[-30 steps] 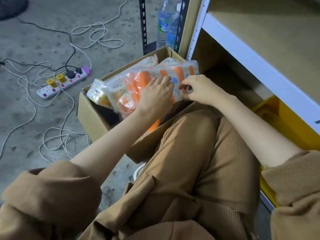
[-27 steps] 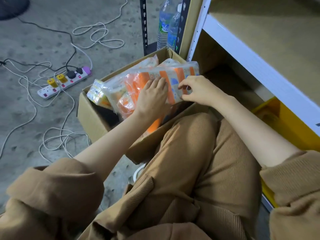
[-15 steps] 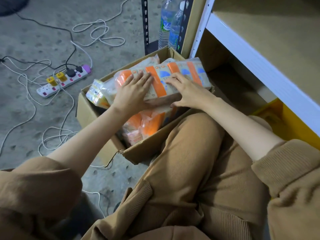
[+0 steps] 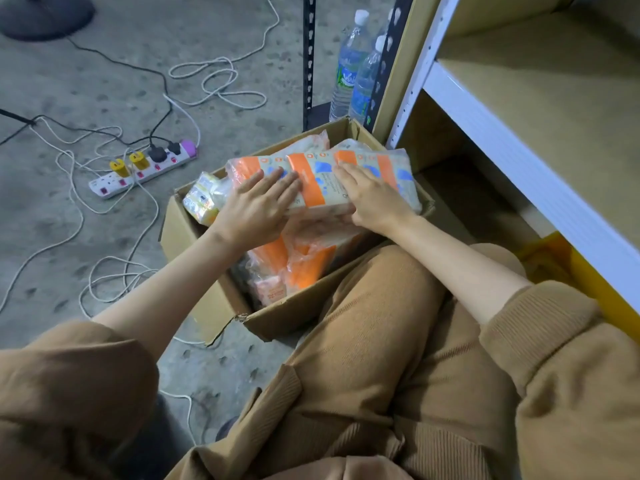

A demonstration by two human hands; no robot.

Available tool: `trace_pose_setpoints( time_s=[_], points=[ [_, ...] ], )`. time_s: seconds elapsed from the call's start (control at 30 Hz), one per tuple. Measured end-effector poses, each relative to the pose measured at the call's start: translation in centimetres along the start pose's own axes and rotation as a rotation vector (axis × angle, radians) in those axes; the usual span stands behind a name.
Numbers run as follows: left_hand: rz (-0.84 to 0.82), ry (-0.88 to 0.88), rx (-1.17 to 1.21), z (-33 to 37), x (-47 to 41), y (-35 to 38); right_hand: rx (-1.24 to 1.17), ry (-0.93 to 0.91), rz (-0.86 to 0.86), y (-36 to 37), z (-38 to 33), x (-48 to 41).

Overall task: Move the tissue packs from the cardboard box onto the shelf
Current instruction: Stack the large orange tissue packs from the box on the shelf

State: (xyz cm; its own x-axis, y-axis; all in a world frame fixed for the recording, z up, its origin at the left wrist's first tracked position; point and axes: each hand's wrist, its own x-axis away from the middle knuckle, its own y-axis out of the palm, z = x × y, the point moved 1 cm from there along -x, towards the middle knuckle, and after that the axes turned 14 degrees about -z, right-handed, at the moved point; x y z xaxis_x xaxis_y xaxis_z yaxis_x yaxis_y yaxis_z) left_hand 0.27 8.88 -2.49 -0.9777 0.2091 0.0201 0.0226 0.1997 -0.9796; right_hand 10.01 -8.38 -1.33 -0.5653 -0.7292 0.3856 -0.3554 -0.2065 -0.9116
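Your left hand and right hand both lie on one tissue pack, just above the middle of the frame. The fingers of each are nearly straight, a little spread, and pressed flat on its top face. Your thumbs are hidden at the pack's near edge, so it cannot be told whether they hook beneath it. The hands are side by side and do not touch.

The pack is clear-wrapped, with orange bands and blue marks. It lies roughly level across the open top of the cardboard box, its right end reaching over the box's right rim. Beneath it, more orange packs fill the box. A bundle of smaller yellow-and-white packs sits at the box's left side, just beside your left hand.

The box stands on the concrete floor, against your bent knee in brown ribbed trousers. The shelf takes up the right of the frame: a bare brown board on a white beam, well apart from the pack. A yellow bin shows under that beam at the right edge. Two water bottles stand beyond the box at the top centre. To the left, a power strip with plugs lies among loose white cables.
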Motion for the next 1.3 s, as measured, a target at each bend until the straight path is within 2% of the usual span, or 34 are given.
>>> trace_pose_setpoints(
  time_s=[0.2, 0.47, 0.67, 1.0, 1.3],
  points=[
    [0.219, 0.027, -0.004, 0.0, 0.9, -2.7, 0.003, -0.041, 0.084, -1.9, -0.3, 2.6],
    [0.533, 0.049, -0.078, -0.4, -0.6, -9.8, 0.060, -0.024, 0.419, -8.4, 0.7, 7.2],
    [0.657, 0.122, -0.094, 1.7, -5.8, -14.0, 0.094, 0.095, 0.422, -12.9, 4.3, 11.6],
    [0.664, 0.211, -0.007, 6.7, -14.3, -18.7, 0.206, 0.292, 0.430, -16.9, 12.0, 16.3],
    [0.382, 0.268, 0.025, 10.6, -22.0, -18.5, 0.212, 0.425, 0.313, -16.8, 19.6, 15.3]
  ],
)
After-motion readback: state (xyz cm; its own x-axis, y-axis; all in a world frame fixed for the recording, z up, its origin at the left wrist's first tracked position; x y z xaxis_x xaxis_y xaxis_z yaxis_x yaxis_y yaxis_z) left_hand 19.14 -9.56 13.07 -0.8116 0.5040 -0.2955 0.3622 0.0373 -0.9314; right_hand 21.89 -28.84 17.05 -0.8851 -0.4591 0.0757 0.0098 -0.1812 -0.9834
